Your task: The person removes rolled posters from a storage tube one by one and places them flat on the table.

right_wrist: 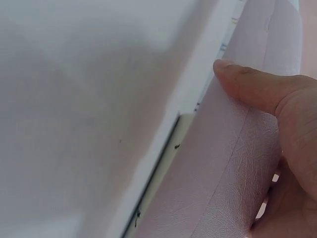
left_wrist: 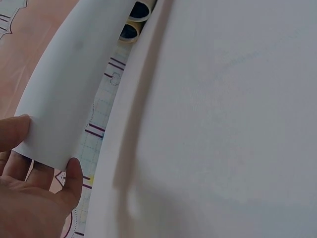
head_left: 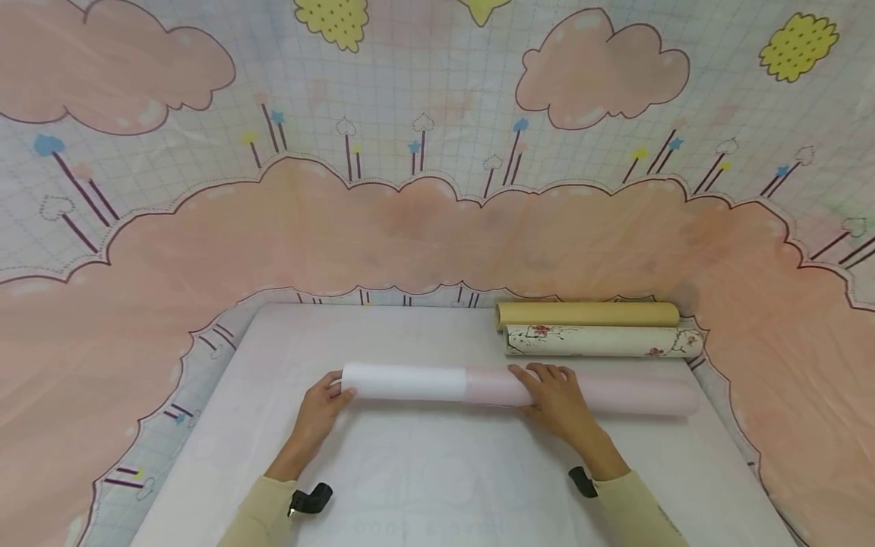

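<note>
Both hands hold a long roll of wallpaper crosswise over the white table, its right part a textured pink roll [head_left: 636, 393] and its left part a plain white rolled sheet [head_left: 410, 382]. My left hand [head_left: 320, 410] grips the white end, the thumb on its outer face and fingers curled at the edge, as the left wrist view shows of the white sheet [left_wrist: 74, 84]. Around the pink part, near where white meets pink, my right hand [head_left: 559, 401] is wrapped; in the right wrist view its thumb lies along the pink surface [right_wrist: 198, 173].
Behind the pink part, at the table's back right, lie a cream roll with red flowers [head_left: 601, 341] and a yellow roll [head_left: 588, 314], side by side. The white table [head_left: 424, 463] is ringed by a cloth printed with clouds [head_left: 437, 235].
</note>
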`<state>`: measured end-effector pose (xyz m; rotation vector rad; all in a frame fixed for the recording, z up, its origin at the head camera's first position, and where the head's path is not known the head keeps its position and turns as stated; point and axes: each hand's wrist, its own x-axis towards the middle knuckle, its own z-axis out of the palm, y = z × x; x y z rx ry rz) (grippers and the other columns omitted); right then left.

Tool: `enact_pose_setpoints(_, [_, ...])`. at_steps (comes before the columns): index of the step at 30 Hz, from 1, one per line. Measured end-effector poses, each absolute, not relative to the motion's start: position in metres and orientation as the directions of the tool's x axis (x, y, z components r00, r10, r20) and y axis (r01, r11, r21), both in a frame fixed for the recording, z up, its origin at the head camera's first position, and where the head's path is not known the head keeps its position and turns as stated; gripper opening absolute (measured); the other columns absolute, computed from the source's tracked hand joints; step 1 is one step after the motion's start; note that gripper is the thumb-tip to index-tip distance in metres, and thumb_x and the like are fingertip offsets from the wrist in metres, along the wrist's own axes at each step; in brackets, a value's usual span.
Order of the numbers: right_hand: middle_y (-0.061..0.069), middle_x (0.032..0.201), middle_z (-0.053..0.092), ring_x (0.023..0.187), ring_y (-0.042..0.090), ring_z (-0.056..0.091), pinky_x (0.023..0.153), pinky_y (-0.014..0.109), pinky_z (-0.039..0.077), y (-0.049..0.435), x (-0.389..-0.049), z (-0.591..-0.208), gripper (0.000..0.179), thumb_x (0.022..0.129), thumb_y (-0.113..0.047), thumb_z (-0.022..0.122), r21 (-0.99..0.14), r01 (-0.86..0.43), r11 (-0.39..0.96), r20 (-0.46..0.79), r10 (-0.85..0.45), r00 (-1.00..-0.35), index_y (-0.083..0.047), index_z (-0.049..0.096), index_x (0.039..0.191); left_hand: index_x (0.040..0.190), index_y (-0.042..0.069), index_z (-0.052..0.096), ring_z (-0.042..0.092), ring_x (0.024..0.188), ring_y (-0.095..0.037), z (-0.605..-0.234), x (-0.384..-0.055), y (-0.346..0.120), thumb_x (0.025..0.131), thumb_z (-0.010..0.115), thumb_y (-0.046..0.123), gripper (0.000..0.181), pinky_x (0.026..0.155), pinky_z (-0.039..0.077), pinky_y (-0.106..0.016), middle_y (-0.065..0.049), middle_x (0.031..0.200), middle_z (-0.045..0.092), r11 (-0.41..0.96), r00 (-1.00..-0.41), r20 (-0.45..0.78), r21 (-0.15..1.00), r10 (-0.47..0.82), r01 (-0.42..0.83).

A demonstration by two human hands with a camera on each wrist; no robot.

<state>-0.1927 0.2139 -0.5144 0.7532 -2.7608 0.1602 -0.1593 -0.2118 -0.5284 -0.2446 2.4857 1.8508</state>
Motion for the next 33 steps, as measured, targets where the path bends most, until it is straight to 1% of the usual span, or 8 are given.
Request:
enact_pose_setpoints(3, [0.010, 0.123, 0.064, 0.113, 0.036, 0.060, 0.096, 0.059, 0.044, 0.219, -0.193, -0.515, 0.079, 0.069, -0.028, 0.089, -0.037, -0.504, 0.863, 0.290, -0.473, -0.832, -0.024, 0.054, 0.139, 0.136, 0.003, 0.052, 0.058, 0.099, 0.008, -0.527, -0.157, -0.218, 0.096, 0.063, 0.015, 0.043, 0.087, 0.041, -0.012, -0.021, 0.131, 0.063, 0.267, -0.985, -0.129, 0.951, -0.118, -0.157])
enact_pose_setpoints(6, [0.011, 0.124, 0.063, 0.114, 0.037, 0.060, 0.097, 0.060, 0.043, 0.224, -0.192, -0.515, 0.078, 0.070, -0.029, 0.088, -0.041, -0.499, 0.866, 0.285, -0.468, -0.836, -0.024, 0.053, 0.140, 0.136, 0.003, 0.051, 0.057, 0.098, 0.010, -0.526, -0.156, -0.225, 0.096, 0.063, 0.015, 0.043, 0.086, 0.040, -0.009, -0.021, 0.132, 0.062, 0.269, -0.982, -0.139, 0.948, -0.129, -0.169])
enact_pose_setpoints(14, [0.012, 0.125, 0.063, 0.114, 0.038, 0.059, 0.097, 0.060, 0.042, 0.239, -0.192, -0.517, 0.079, 0.070, -0.029, 0.088, -0.040, -0.481, 0.876, 0.283, -0.452, -0.846, -0.023, 0.052, 0.141, 0.138, 0.003, 0.050, 0.057, 0.099, 0.010, -0.528, -0.151, -0.240, 0.097, 0.062, 0.018, 0.045, 0.085, 0.040, -0.006, -0.023, 0.133, 0.061, 0.274, -0.981, -0.124, 0.948, -0.149, -0.161])
enact_pose_setpoints(21, [0.014, 0.127, 0.062, 0.114, 0.040, 0.059, 0.096, 0.062, 0.041, 0.256, -0.195, -0.517, 0.081, 0.070, -0.028, 0.088, -0.051, -0.466, 0.883, 0.285, -0.434, -0.855, -0.023, 0.050, 0.142, 0.140, 0.005, 0.047, 0.054, 0.101, 0.015, -0.529, -0.146, -0.252, 0.098, 0.060, 0.022, 0.047, 0.088, 0.038, -0.006, -0.020, 0.138, 0.057, 0.249, -0.968, -0.162, 0.946, -0.191, -0.208])
enact_pose_setpoints(24, [0.015, 0.126, 0.062, 0.114, 0.040, 0.059, 0.095, 0.062, 0.041, 0.265, -0.196, -0.517, 0.081, 0.070, -0.027, 0.088, -0.045, -0.458, 0.888, 0.282, -0.429, -0.858, -0.022, 0.049, 0.142, 0.142, 0.004, 0.045, 0.052, 0.101, 0.017, -0.529, -0.144, -0.258, 0.099, 0.060, 0.024, 0.050, 0.087, 0.038, -0.005, -0.021, 0.141, 0.054, 0.232, -0.963, -0.168, 0.948, -0.210, -0.216])
enact_pose_setpoints(29, [0.016, 0.126, 0.062, 0.114, 0.042, 0.058, 0.094, 0.063, 0.041, 0.278, -0.199, -0.517, 0.081, 0.070, -0.025, 0.088, -0.050, -0.458, 0.887, 0.281, -0.428, -0.859, -0.020, 0.050, 0.141, 0.141, 0.001, 0.044, 0.052, 0.099, 0.019, -0.530, -0.140, -0.265, 0.100, 0.058, 0.020, 0.047, 0.085, 0.039, -0.002, -0.022, 0.142, 0.052, 0.202, -0.957, -0.155, 0.957, -0.246, -0.207])
enact_pose_setpoints(33, [0.016, 0.126, 0.061, 0.114, 0.042, 0.058, 0.095, 0.063, 0.041, 0.287, -0.204, -0.517, 0.081, 0.070, -0.023, 0.088, -0.042, -0.464, 0.885, 0.275, -0.436, -0.857, -0.020, 0.049, 0.141, 0.142, 0.000, 0.041, 0.052, 0.099, 0.020, -0.528, -0.137, -0.268, 0.100, 0.057, 0.021, 0.049, 0.084, 0.040, -0.001, -0.023, 0.144, 0.049, 0.188, -0.955, -0.144, 0.962, -0.259, -0.197])
